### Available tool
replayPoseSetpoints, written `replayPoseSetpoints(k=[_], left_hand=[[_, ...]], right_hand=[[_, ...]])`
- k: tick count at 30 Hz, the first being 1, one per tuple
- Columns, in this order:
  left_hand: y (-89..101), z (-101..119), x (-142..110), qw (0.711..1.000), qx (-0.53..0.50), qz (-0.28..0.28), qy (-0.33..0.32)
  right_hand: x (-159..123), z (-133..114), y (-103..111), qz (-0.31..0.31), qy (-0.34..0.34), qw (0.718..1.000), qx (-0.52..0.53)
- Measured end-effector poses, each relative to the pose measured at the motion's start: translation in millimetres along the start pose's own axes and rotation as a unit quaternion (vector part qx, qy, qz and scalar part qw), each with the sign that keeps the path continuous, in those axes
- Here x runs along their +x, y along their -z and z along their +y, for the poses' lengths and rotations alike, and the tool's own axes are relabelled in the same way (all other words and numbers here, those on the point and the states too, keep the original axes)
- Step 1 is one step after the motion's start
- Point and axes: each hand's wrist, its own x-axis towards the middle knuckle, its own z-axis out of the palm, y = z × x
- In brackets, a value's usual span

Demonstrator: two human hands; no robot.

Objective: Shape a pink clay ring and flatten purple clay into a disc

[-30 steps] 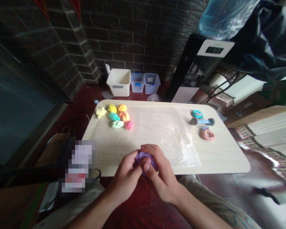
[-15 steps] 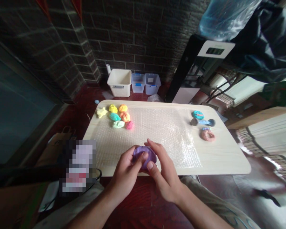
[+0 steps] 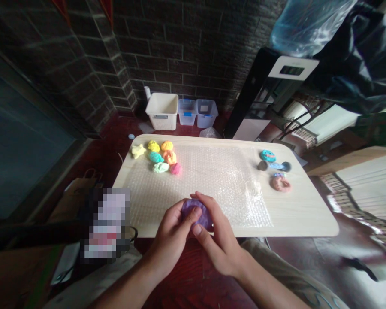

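A flattened, rounded lump of purple modelling clay (image 3: pixel 203 215) is between my two hands, over the near edge of the table. My left hand (image 3: pixel 175 225) grips it from the left, thumb pressed on its top face. From the right, my right hand (image 3: pixel 217 234) closes round it, its fingers over the far side and its thumb at the near edge. The underside of the clay is hidden. Further off at the table's left lie several coloured clay lumps, among them an orange one (image 3: pixel 170 157), a pink one (image 3: pixel 176 168) and a pale yellow one (image 3: pixel 138 150).
Bubble wrap (image 3: pixel 212 180) covers the middle of the pale wooden table (image 3: pixel 309 214). To the right lie a teal clay piece (image 3: pixel 268 155), a blue dumbbell-shaped piece (image 3: pixel 275 166) and a pinkish-brown ring (image 3: pixel 281 184). Behind stand a white bin (image 3: pixel 162 113) and two clear boxes (image 3: pixel 206 113).
My right hand's fingers have slid left and closed further over the purple clay. The clay has turned a little in my hands and shows a rougher face.
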Motion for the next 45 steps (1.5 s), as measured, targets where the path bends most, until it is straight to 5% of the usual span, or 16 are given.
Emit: replayPoseSetpoints(k=[26, 36, 45], left_hand=[[1.8, 3.1, -0.1, 0.997, 0.069, -0.036, -0.014], [-6.5, 6.5, 1.5, 0.997, -0.034, -0.059, 0.022], [-3.4, -5.7, -0.9, 0.999, 0.006, -0.037, -0.021]], right_hand=[[11.3, -6.3, 7.3, -0.015, 0.000, 0.999, 0.052], [7.1, 1.5, 1.2, 0.105, -0.063, 0.983, 0.136], [6.8, -0.3, 0.7, 0.120, -0.036, 0.988, 0.087]])
